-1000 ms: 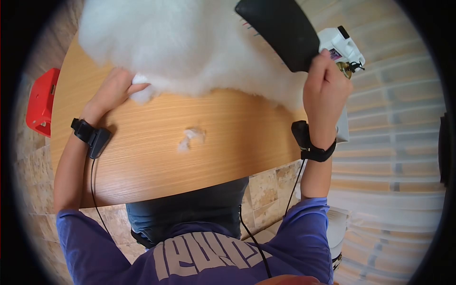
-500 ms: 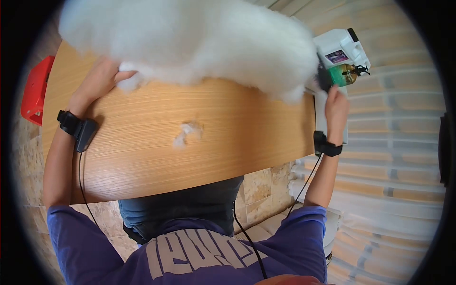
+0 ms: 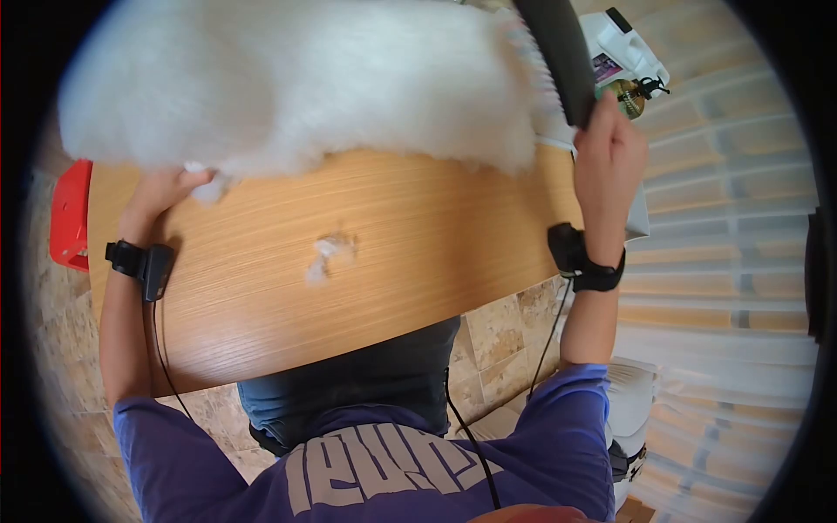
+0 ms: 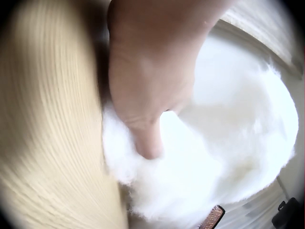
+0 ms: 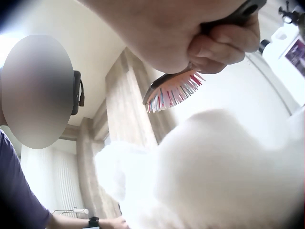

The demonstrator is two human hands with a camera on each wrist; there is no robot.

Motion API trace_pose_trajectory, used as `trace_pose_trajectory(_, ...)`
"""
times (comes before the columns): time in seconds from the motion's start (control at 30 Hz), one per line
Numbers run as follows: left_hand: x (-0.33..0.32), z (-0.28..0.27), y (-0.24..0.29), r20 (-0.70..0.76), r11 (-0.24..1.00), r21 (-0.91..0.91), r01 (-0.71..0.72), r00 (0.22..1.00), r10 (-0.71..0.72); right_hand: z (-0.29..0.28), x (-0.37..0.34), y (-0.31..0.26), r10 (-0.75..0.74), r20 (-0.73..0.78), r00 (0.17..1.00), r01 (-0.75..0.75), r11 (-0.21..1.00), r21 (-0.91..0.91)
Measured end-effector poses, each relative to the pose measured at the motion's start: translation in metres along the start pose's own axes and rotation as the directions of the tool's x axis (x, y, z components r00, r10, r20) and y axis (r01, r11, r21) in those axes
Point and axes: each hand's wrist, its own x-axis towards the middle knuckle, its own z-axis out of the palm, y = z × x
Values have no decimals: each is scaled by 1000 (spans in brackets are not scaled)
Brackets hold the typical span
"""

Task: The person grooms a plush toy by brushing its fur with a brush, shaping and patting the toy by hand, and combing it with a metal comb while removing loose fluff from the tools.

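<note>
A large mass of fluffy white fur [image 3: 349,78], like a long-haired animal's body, lies across the far side of the table. At its near left edge, my left hand [image 3: 161,192] grips the fur; the thumb lies over a white tuft [image 3: 207,187] and the other fingers are hidden. My right hand [image 3: 610,144] holds a black paddle brush [image 3: 558,61] by its handle at the fur's right end. Coloured bristles on a pinkish pad show on the brush [image 5: 174,90] in the right wrist view, just above the fur.
A small loose clump of fur [image 3: 327,253] lies on the wooden table [image 3: 418,235]. Beyond the right hand stand a white jug [image 3: 623,48] and a pump bottle [image 3: 629,98]. A red plastic object [image 3: 70,213] is past the table's left edge, a sheer curtain [image 3: 724,261] at right.
The brush went right and down past the fur's right end, then came back up and is now seen edge-on. The left hand keeps its grip, and the fur sits farther left in view.
</note>
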Motion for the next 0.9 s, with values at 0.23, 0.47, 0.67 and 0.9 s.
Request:
trace_pose_trajectory(0.23,5,-21,-17,104,957,100,271,954,-281,79,-8,20,13,155,988,-36,989,146)
trace_pose_trajectory(0.47,3,-23,-48,46,976,20,217,975,-218,99,-57,110,81,298,951,-25,982,-187)
trace_pose_trajectory(0.67,1,-18,-58,7,971,52,233,972,-233,66,-53,120,162,372,914,-68,965,-255)
trace_pose_trajectory(0.9,-6,-19,-64,-10,989,2,147,989,-147,-10,-81,144,292,244,925,-124,838,-531)
